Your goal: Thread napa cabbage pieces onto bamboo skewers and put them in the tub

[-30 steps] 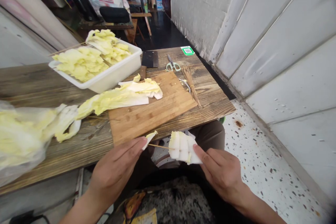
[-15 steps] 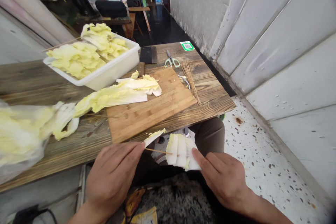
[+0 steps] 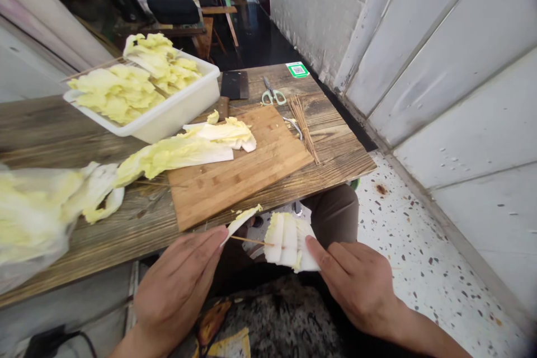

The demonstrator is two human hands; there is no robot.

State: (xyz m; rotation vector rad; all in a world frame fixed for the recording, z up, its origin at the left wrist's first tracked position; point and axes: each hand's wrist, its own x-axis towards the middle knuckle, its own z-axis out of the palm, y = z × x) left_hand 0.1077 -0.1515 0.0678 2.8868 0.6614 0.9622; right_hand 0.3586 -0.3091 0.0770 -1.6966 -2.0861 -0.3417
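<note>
Head view: right hand (image 3: 354, 274) pinches the folded cabbage (image 3: 285, 239) by its edge, seemingly keeping it steady, while left hand (image 3: 178, 277) grips another leaf piece (image 3: 244, 219), stick (image 3: 248, 240) bare between both grips.

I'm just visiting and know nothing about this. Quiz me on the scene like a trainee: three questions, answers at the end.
1. True or false: the scissors lie on the table.
2. Which is in the right hand?
(a) a cleaver
(b) cabbage
(c) a white tub
3. What thin thing shows between the left hand and that cabbage?

Key: 1. True. 2. (b). 3. A stick.
</note>
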